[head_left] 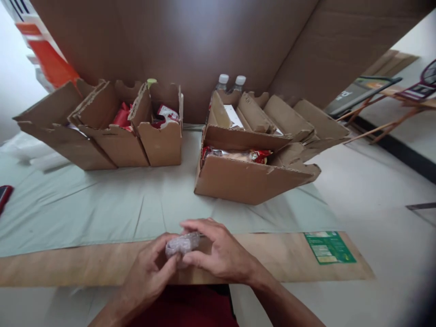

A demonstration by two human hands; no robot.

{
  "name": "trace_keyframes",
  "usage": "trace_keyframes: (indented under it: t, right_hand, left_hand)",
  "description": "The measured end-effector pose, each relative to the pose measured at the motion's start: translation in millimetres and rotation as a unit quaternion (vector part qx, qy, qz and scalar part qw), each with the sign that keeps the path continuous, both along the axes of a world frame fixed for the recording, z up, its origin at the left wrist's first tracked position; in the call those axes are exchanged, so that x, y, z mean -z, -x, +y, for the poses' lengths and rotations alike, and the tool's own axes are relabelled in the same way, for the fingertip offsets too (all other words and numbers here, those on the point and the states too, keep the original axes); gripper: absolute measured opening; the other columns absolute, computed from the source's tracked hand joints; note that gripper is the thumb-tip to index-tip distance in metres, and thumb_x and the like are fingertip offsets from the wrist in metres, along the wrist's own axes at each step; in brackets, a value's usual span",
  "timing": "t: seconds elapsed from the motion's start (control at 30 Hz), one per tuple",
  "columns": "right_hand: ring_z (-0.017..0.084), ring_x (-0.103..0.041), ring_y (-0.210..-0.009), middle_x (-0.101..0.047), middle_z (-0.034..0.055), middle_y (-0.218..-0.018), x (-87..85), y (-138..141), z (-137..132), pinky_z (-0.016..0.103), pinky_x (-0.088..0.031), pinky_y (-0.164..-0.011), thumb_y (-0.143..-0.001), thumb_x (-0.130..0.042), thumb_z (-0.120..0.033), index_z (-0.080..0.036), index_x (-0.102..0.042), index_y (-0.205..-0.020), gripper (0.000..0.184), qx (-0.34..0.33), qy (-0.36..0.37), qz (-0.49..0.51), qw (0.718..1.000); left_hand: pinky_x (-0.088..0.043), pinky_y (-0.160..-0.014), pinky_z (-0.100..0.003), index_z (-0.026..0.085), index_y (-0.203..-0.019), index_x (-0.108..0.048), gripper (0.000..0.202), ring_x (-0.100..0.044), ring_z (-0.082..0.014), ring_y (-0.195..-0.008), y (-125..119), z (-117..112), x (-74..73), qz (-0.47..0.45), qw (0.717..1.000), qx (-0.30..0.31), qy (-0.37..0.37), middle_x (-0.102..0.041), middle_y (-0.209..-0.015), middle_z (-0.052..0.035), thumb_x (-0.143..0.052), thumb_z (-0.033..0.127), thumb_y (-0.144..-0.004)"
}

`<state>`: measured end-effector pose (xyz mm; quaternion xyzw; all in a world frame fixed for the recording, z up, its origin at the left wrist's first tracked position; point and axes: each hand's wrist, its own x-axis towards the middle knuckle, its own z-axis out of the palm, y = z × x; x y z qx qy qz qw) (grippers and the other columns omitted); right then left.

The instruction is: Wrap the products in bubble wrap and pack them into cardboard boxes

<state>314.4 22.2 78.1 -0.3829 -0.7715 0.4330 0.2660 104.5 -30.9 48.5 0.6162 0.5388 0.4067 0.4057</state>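
A small bundle in crinkled clear wrap [183,244], which looks like bubble wrap, is held above the wooden edge of the table; what lies inside cannot be made out. My left hand [150,268] grips its left end between thumb and fingers. From the other side, my right hand [221,250] curls around it, thumb low and fingers over the top. The nearest box is an open cardboard box [245,179] with red-and-clear packets [238,156] inside, beyond my hands.
Several open cardboard boxes [160,144] stand at the back left, some holding red packets [122,116]. More cardboard dividers [286,116] and two white-capped bottles [223,79] are at the back right. A green label [329,247] lies on the wooden edge. A tall cardboard panel [190,45] rises behind.
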Motion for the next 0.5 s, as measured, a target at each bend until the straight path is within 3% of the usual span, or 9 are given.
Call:
trace_keyframes:
  t: [0.07,0.17,0.33,0.43,0.5]
  right_hand:
    - [0.018,-0.071,-0.096,-0.079,0.0004,-0.101,-4.3,-6.2,0.2,0.036,-0.051,-0.098,-0.093,-0.069,-0.024,-0.025,-0.074,-0.109,0.017,-0.003,-0.008,-0.019,1.000]
    - [0.017,-0.070,-0.084,-0.078,0.0003,-0.091,-8.0,-20.9,1.3,0.032,-0.052,-0.085,-0.094,-0.066,-0.022,-0.024,-0.075,-0.097,0.009,0.034,-0.021,-0.030,0.999]
    - [0.015,-0.064,-0.064,-0.075,-0.0009,-0.078,-28.6,-61.2,2.8,0.026,-0.048,-0.061,-0.094,-0.069,-0.034,-0.026,-0.078,-0.097,0.012,0.022,0.004,-0.051,0.998]
    - [0.018,-0.069,-0.067,-0.076,0.0001,-0.079,-51.7,-95.6,0.0,0.029,-0.053,-0.060,-0.094,-0.071,-0.036,-0.031,-0.078,-0.097,0.009,0.046,-0.039,-0.029,0.998]
    - [0.022,-0.073,-0.070,-0.078,0.0031,-0.083,-67.6,-123.0,-2.8,0.032,-0.056,-0.061,-0.093,-0.072,-0.038,-0.036,-0.079,-0.100,0.009,0.124,-0.108,0.004,0.986]
  left_hand:
    - [-0.062,-0.064,-0.024,0.027,-0.099,-0.073,0.014,-0.076,-0.0183,-0.073,-3.3,2.1,-6.2,0.047,0.998,0.011,-0.050,-0.079,-0.085,0.0005,-0.065,0.024,-0.088]
    - [-0.065,-0.082,-0.032,0.029,-0.121,-0.068,0.031,-0.077,-0.0238,-0.100,-4.6,18.6,-22.2,0.113,0.982,0.017,-0.151,-0.079,-0.111,-0.0053,-0.066,0.024,-0.090]
    - [-0.052,-0.113,-0.051,0.031,-0.151,-0.046,0.063,-0.056,-0.0320,-0.140,-23.7,85.1,-65.9,0.204,0.919,0.002,-0.337,-0.055,-0.152,-0.0130,-0.067,0.021,-0.092]
    - [-0.048,-0.116,-0.055,0.027,-0.143,-0.054,0.051,-0.047,-0.0343,-0.148,-44.4,118.7,-79.4,0.224,0.901,0.016,-0.372,-0.044,-0.161,-0.0147,-0.064,0.019,-0.093]
    - [-0.049,-0.115,-0.054,0.024,-0.121,-0.064,0.029,-0.047,-0.0335,-0.148,-54.6,126.4,-78.0,0.217,0.900,0.033,-0.376,-0.043,-0.162,-0.0142,-0.061,0.014,-0.094]
